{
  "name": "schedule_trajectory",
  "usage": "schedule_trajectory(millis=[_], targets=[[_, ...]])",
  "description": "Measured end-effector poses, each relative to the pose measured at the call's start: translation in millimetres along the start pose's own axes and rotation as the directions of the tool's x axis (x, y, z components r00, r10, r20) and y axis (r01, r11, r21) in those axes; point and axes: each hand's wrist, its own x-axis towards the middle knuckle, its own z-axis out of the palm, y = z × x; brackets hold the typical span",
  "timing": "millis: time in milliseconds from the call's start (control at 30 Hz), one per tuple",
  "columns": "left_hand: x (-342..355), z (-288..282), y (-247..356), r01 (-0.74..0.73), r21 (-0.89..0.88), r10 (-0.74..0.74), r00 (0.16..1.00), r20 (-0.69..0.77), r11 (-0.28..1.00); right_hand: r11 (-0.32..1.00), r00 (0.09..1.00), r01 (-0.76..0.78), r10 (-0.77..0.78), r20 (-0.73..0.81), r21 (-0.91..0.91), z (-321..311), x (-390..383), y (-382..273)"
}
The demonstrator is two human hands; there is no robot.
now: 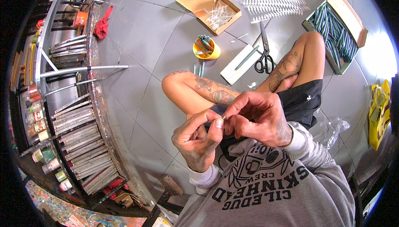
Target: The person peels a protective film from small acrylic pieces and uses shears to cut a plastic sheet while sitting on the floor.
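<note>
My left hand (197, 137) and my right hand (262, 119) meet above my lap, thumbs and forefingers pinched together. Between the fingertips is a tiny pale piece, too small to make out. Beyond my crossed legs stands a yellow cup (213, 52) holding dark green pen-like sticks. To its right, a dark green pen-shaped stick (247, 57) lies on a white board (233, 72). Black-handled scissors (264, 52) rest beside that board, blades pointing away from me. A few more green sticks (201, 69) lie on the floor by my left knee.
An open cardboard box (230, 22) contains clear plastic pieces, near rows of white spiky plastic parts (272, 4). Far right, another box (344, 66) is full of dark green sticks. Left stands a rack (89, 68) of frames and paint cans. A yellow bag (379, 115) lies right.
</note>
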Motion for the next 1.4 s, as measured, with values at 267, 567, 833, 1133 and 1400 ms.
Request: schedule_trajectory(millis=[267,567,833,1133,1400], targets=[[-2,2,-2,-0.033,0.060,0.035,0.999,-0.033,0.998,0.992,0.997,0.072,-0.076,-0.033,-0.105,0,2,2],[-1,5,-3,-0.107,0.098,0.111,0.993,-0.037,0.989,0.972,0.989,0.138,-0.146,-0.030,-0.188,-1,1,0],[11,14,3,-0.429,0.306,0.461,0.887,-0.037,0.850,0.987,0.994,-0.095,0.089,0.058,0.129,-4,6,-5],[11,7,13,-0.466,0.485,0.486,0.869,0.095,0.740,0.935,0.988,-0.136,0.105,0.110,0.327,-8,9,21],[10,4,11,-0.518,0.473,0.533,0.838,0.115,0.712,0.903,0.989,-0.127,0.083,0.122,0.410,-3,9,25]])
